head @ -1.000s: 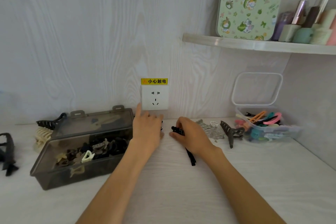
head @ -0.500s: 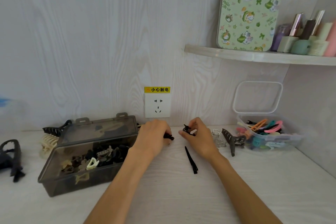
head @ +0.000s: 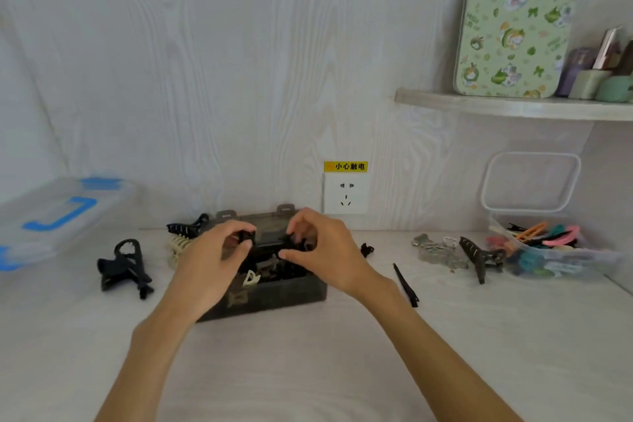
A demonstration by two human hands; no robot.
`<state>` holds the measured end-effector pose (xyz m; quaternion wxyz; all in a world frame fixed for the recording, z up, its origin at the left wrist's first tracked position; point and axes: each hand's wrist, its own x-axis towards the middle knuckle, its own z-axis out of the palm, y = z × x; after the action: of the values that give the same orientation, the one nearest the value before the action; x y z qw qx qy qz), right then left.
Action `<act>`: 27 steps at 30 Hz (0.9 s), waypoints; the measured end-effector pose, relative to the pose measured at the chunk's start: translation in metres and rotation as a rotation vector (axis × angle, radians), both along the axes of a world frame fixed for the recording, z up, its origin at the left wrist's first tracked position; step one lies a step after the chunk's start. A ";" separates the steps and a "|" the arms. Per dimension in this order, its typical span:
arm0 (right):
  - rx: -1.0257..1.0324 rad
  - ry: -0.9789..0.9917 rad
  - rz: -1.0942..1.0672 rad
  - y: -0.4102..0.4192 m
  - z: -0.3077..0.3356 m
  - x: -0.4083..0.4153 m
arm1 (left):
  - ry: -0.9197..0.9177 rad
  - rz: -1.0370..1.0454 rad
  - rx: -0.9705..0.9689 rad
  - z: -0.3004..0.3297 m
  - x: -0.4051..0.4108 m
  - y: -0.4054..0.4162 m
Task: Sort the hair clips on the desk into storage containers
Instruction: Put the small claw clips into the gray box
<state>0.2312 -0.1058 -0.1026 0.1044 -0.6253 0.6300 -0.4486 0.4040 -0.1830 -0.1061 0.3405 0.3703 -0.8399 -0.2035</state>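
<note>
**Lin:** Fingers of both hands are curled over the dark grey box (head: 274, 301). The left hand (head: 212, 264) pinches a small black clip (head: 247, 237) between thumb and fingertips. The right hand (head: 322, 253) seems to pinch another small dark clip (head: 301, 241), but it is blurred, so I cannot say exactly how it is held.

**Marek:** So both clips hang above the open box, not yet inside?

**Lin:** I judge so. The box already holds many dark and beige clips. If the fingers release too early or too far back, a clip can fall behind the box, near its raised lid (head: 270, 223), or bounce off the pile onto the counter (head: 308, 370).

**Marek:** Anything else?

**Lin:** Yes. A sprung clip can snap shut on a fingertip, or catch on a clip already in the pile and drag it out when the hand goes away.

**Marek:** And around the box?

**Lin:** 1 tiny black clip (head: 367, 249) lies just right of the box, and a long thin black clip (head: 406, 285) beside the right wrist. The wrist could sweep that one off. Further right are clear clips (head: 436, 250), a dark claw clip (head: 478, 255) and the clear tub (head: 561, 260) of coloured clips. Left of the box are a black claw clip (head: 125, 267), a cream claw clip (head: 178, 247) and another black one (head: 188, 227). Putting a clip in the wrong container is also possible.
</note>
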 end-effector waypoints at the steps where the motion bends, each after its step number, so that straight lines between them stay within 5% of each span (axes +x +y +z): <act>1: 0.003 0.030 0.022 -0.004 -0.003 0.007 | -0.040 0.001 0.005 -0.001 0.005 0.000; 8: 0.072 -0.006 0.151 0.005 -0.003 0.004 | -0.141 -0.052 0.018 -0.003 0.022 0.001; 11: 0.023 0.045 -0.024 0.014 0.001 -0.026 | -0.100 -0.023 -0.047 0.004 0.010 0.010; 14: 0.135 0.298 -0.368 0.018 -0.010 -0.073 | -0.076 -0.054 -0.175 0.011 -0.029 0.028; 18: 0.457 0.364 -0.419 0.016 -0.037 -0.095 | -0.371 -0.175 -0.308 -0.006 -0.086 0.043; 27: 0.235 0.446 -0.339 -0.013 -0.043 -0.104 | -0.533 0.048 -0.364 -0.023 -0.067 0.015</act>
<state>0.1271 -0.1191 -0.1455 -0.0412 -0.5778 0.7805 -0.2352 0.3371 -0.1684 -0.1292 0.1738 0.3635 -0.9131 0.0625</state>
